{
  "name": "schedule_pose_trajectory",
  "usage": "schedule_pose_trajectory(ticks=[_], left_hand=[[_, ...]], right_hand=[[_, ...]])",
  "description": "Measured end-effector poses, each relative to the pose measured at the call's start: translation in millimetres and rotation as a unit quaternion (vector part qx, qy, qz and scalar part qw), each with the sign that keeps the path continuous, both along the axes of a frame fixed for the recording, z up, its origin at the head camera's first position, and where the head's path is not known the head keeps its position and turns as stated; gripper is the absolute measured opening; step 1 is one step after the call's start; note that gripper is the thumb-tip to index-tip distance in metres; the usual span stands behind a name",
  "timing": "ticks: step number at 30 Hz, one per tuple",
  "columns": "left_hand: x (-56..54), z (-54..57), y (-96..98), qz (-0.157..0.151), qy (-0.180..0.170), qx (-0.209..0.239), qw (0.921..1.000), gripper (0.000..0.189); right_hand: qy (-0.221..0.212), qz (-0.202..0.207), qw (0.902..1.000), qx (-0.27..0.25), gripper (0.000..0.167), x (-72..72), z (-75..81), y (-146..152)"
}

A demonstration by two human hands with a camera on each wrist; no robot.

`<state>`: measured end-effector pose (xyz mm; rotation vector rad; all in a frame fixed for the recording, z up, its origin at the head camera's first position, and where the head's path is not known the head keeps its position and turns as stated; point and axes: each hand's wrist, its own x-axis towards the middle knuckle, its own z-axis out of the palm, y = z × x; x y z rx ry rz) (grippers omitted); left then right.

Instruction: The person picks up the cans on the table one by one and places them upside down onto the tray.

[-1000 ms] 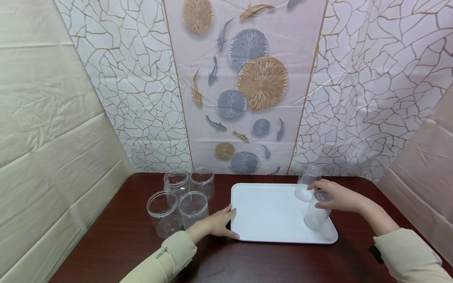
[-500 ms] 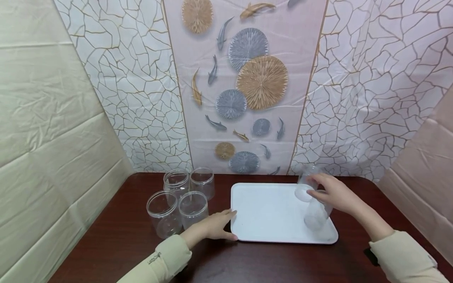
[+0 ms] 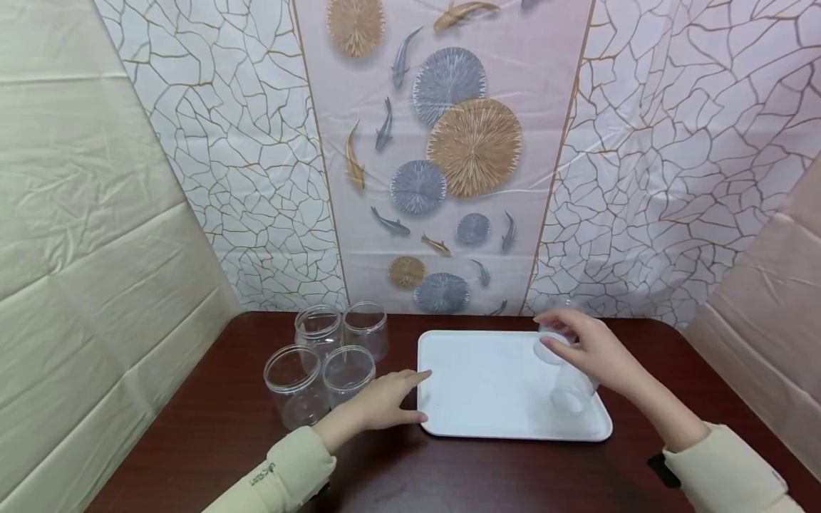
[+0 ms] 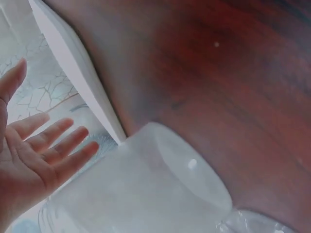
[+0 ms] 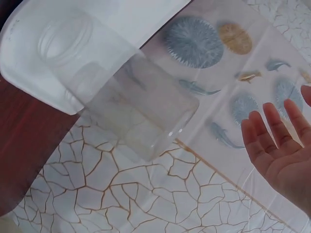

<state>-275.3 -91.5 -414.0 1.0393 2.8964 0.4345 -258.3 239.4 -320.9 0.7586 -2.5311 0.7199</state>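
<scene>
Tray [image 3: 481, 385] lies on the tabletop [image 3: 449, 474], right of the frame's lower centre, with two tall clear jars [image 3: 569, 399] near its right end. The right hand [image 3: 596, 349] is above them, its grip loose, holding nothing, fingers overlapping the rear one. The left hand [image 3: 385, 400], grip spread and empty, is at the tray's left edge, contact unclear. Four wide clear jars [image 3: 348, 372] stand at lower left

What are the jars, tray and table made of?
The jars look like clear, shiny plastic, maybe glass: see-through, with bright glints. The tray is probably smooth, hard plastic: plain white, with rounded corners. The table looks like polished wood, or a wood print: dark streaks show.
</scene>
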Motion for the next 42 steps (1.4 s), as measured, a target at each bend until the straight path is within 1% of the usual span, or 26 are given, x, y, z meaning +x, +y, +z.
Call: schedule_pose_trajectory(ticks=[4, 9, 12, 16, 19, 22, 24, 28, 30, 34, 38, 42], left_hand=[[0.8, 6.0, -4.8, -0.011, 0.055, 0.033, 0.9979, 0.057], [5.1, 15.5, -9.9, -0.022, 0.101, 0.078, 0.9916, 0.048], [9.8, 24.0, -11.0, -0.033, 0.120, 0.090, 0.9881, 0.047], [15.4, 34.9, -14.3, -0.035, 0.136, 0.095, 0.9856, 0.047], [18.1, 39.6, -19.3, -0.037, 0.144, 0.102, 0.9837, 0.048], [20.8, 42.7, -26.4, -0.035, 0.154, 0.109, 0.9814, 0.049], [22.4, 45.2, -32.2, -0.032, 0.159, 0.112, 0.9804, 0.049], [23.2, 52.4, -46.2, -0.023, 0.167, 0.111, 0.9794, 0.051], [23.4, 57.4, -53.8, -0.013, 0.170, 0.112, 0.9790, 0.051], [24.6, 65.7, -69.3, 0.018, 0.175, 0.104, 0.9788, 0.052], [26.8, 69.2, -83.6, 0.039, 0.174, 0.096, 0.9793, 0.054], [27.9, 70.0, -95.8, 0.056, 0.172, 0.085, 0.9798, 0.054]], right_hand=[[-0.005, 0.004, 0.9990, -0.043, 0.022, -0.5, -0.9, -2.6], [-0.027, 0.008, 0.9963, -0.081, 0.023, 2.1, -3.0, -7.8], [-0.027, 0.013, 0.9958, -0.086, 0.024, 4.5, -5.1, -11.4], [-0.013, 0.027, 0.9962, -0.082, 0.025, 6.3, -6.4, -17.3], [-0.013, 0.036, 0.9963, -0.077, 0.023, 7.3, -6.2, -22.2], [-0.022, 0.042, 0.9962, -0.073, 0.021, 9.4, -4.9, -26.8], [-0.029, 0.044, 0.9961, -0.071, 0.021, 10.9, -4.3, -29.2], [-0.027, 0.050, 0.9959, -0.070, 0.021, 13.0, -4.3, -32.3], [-0.024, 0.053, 0.9958, -0.071, 0.022, 13.5, -4.6, -33.3], [-0.022, 0.059, 0.9953, -0.074, 0.023, 13.7, -5.5, -34.9], [-0.024, 0.062, 0.9950, -0.075, 0.023, 14.0, -5.9, -36.1], [-0.035, 0.060, 0.9949, -0.073, 0.023, 15.1, -6.2, -37.8]])
